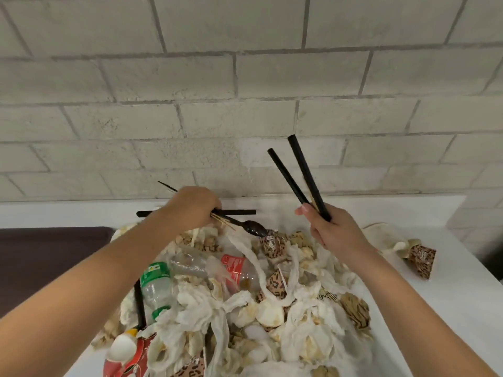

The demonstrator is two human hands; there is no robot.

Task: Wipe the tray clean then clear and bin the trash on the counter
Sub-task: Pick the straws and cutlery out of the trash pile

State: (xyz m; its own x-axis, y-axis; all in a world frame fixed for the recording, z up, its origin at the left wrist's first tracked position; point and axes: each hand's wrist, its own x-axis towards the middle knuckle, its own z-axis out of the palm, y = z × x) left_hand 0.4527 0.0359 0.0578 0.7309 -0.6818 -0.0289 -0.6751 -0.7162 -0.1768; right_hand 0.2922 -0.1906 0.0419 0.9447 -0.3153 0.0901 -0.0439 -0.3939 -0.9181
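Left hand [190,206] curled tight round straw [239,212], spoon [251,228] and thin sticks [221,220]. Right hand [329,227] grips two straws [302,172], ends up. Trash [245,295] heaped on counter [449,295], right under both hands. Cup [420,261] lies apart, on right side. Dark flat thing [49,257] at far left, maybe tray, can't tell. Step now, I think: gather long hard bits first. Hold firm so none slip. Spoon looks dirty, may drip, so hold it low over heap. Join both bunches, then bin.
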